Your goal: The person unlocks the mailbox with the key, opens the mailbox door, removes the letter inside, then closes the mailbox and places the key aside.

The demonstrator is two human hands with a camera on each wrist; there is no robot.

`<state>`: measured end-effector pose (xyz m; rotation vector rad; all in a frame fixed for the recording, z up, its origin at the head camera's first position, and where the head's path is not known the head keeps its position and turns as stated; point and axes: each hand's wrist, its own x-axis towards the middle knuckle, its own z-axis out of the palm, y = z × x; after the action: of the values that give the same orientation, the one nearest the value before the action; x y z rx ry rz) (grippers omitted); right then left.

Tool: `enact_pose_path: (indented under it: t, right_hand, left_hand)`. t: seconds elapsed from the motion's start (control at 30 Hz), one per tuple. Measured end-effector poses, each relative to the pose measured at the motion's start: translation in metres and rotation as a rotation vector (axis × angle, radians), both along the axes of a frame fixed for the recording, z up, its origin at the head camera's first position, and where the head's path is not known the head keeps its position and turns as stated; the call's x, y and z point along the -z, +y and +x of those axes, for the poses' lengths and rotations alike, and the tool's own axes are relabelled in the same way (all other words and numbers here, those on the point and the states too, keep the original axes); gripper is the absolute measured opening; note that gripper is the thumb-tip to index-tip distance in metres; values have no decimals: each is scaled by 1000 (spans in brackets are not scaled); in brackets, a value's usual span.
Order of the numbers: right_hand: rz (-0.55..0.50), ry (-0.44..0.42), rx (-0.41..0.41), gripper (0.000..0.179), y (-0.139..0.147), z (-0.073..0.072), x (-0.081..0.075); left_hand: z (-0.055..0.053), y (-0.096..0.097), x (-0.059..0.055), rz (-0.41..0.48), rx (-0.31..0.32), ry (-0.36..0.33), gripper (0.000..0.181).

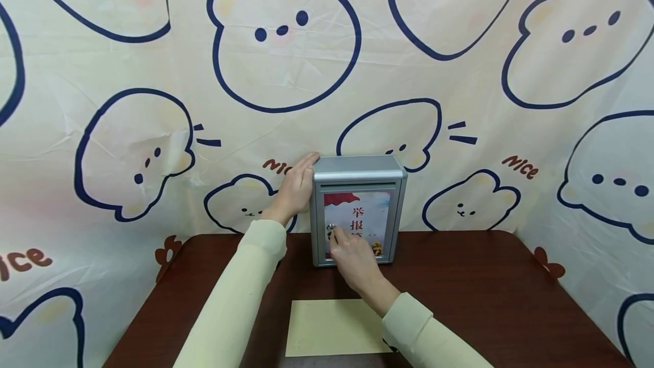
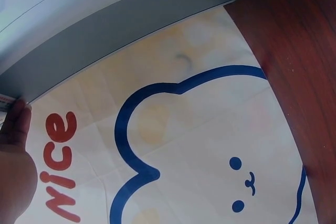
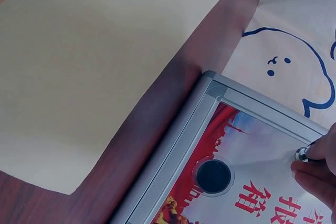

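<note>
A silver-grey metal box (image 1: pixel 357 168) with a printed front panel (image 3: pixel 268 150) stands upright against the patterned backdrop. My left hand (image 1: pixel 293 186) rests on its upper left edge, fingers reaching the top corner; in the left wrist view the hand (image 2: pixel 16 166) shows at the box's edge. My right hand (image 1: pixel 352 257) is at the front, left of the panel's middle. Its thumb and fingers pinch a small shiny metal piece (image 3: pixel 302 154) at the panel; I cannot tell whether this is a key or the lock itself. A black round disc (image 3: pixel 213 177) with a clear rim sits on the panel.
A pale yellow sheet of paper (image 1: pixel 327 328) lies on the dark reddish-brown table (image 1: pixel 490 300) in front of the box, below the right forearm. White cloth (image 1: pixel 286 72) with bear drawings hangs behind the table and along both sides.
</note>
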<state>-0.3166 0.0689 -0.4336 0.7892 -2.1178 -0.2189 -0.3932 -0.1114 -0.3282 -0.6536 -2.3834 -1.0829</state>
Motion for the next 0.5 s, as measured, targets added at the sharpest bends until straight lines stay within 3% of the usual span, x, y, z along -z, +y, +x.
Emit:
enact_pose_path:
  t: [0.5]
  right_hand:
    - [18, -39, -6, 20, 5, 11, 0]
  left_hand:
    - [-1, 0, 0, -11, 2, 6, 56]
